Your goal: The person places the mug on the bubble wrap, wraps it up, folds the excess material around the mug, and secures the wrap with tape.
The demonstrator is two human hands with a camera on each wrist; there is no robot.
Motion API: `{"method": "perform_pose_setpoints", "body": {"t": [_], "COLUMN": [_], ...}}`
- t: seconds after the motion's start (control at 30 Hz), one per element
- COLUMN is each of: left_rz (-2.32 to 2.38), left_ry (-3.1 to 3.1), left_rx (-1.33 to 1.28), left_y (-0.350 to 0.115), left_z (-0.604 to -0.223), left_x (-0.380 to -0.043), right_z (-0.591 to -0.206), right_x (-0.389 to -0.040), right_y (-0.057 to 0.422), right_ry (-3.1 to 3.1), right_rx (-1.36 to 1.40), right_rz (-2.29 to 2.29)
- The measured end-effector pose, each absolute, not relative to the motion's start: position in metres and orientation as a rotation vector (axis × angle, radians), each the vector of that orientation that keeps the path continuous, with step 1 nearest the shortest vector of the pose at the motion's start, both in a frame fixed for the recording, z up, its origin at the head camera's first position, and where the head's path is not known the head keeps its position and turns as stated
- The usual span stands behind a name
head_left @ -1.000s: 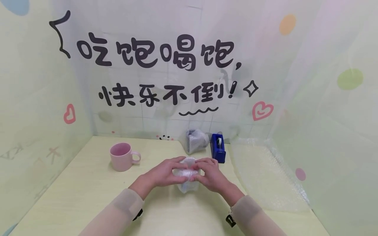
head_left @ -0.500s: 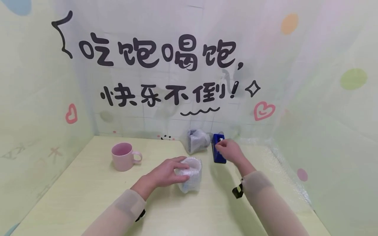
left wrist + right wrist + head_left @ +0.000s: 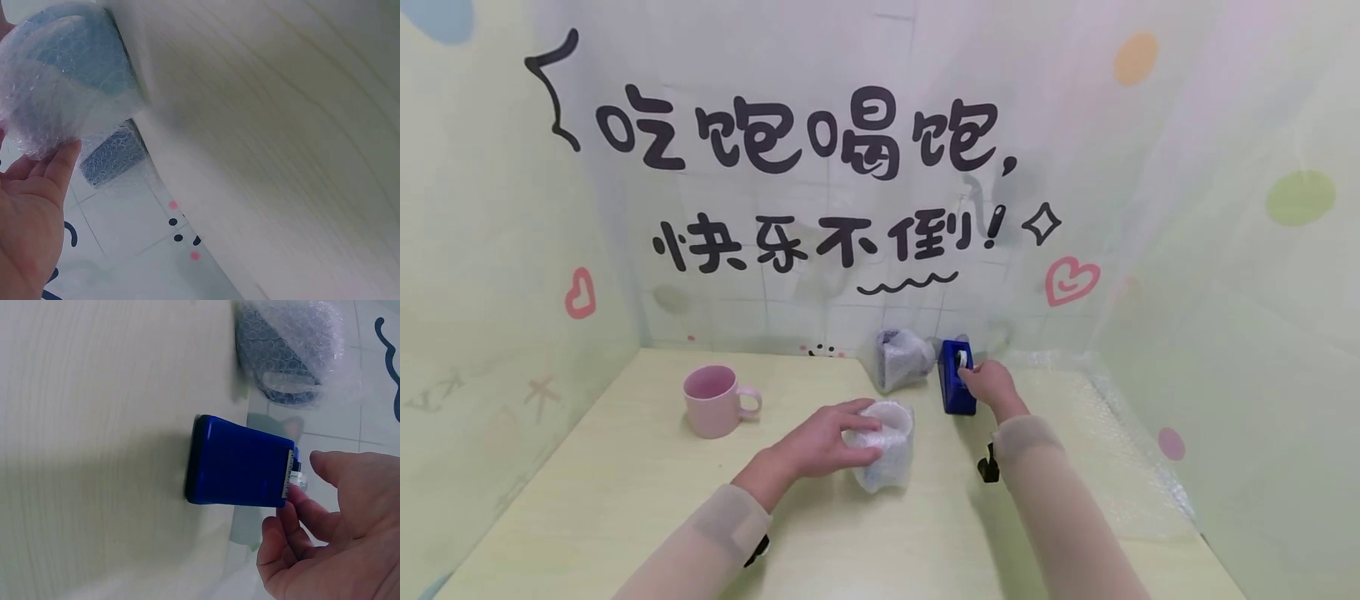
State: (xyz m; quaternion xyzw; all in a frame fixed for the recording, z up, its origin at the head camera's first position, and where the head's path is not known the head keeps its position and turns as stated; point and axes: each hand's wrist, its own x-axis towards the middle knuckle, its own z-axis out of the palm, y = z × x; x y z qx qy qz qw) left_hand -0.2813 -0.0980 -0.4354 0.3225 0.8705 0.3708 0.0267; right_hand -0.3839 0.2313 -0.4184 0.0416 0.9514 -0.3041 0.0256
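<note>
A cup-shaped item in bubble wrap (image 3: pixel 891 454) sits on the table in front of me, bluish through the plastic in the left wrist view. My left hand (image 3: pixel 827 439) holds it from the left side, thumb near and fingers around the far side. At the back right stands a blue tape dispenser (image 3: pixel 955 400), its tape roll (image 3: pixel 300 479) showing by the serrated cutter edge. My right hand (image 3: pixel 992 385) reaches to it, fingertips right at the roll. In the right wrist view the thumb stands apart from the partly bent fingers.
A pink mug (image 3: pixel 711 408) stands at the left. Behind, against the wall, is another bubble-wrapped item (image 3: pixel 904 360), just left of the dispenser. A sheet of bubble wrap (image 3: pixel 1075 458) covers the table's right side. Printed curtain walls (image 3: pixel 820 317) enclose the back and both sides.
My right hand has left the wrapped cup and moved right and back to the tape dispenser, shifting slightly lower on it since half a second ago. The left hand stays on the cup.
</note>
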Motion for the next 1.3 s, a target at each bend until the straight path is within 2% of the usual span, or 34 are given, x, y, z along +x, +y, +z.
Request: {"method": "perform_pose_setpoints", "body": {"t": [0.33, 0.83, 1.13, 1.3], "left_rz": [1.152, 1.151, 1.158, 1.171], "left_ry": [2.689, 2.697, 2.720, 2.726], "left_rx": [0.995, 1.006, 1.028, 1.036], "left_y": [-0.100, -0.101, -0.100, -0.099], "left_z": [-0.437, -0.438, -0.440, -0.442], "left_x": [-0.281, -0.280, -0.280, -0.281], "right_z": [-0.423, -0.420, -0.407, -0.401], "right_x": [-0.384, -0.391, -0.394, -0.392], "right_y": [0.225, 0.224, 0.220, 0.223], "right_ry": [2.756, 2.670, 2.726, 2.680], "right_rx": [0.388, 0.392, 0.417, 0.325], "right_rz": [-1.054, -1.373, -1.273, -1.306]}}
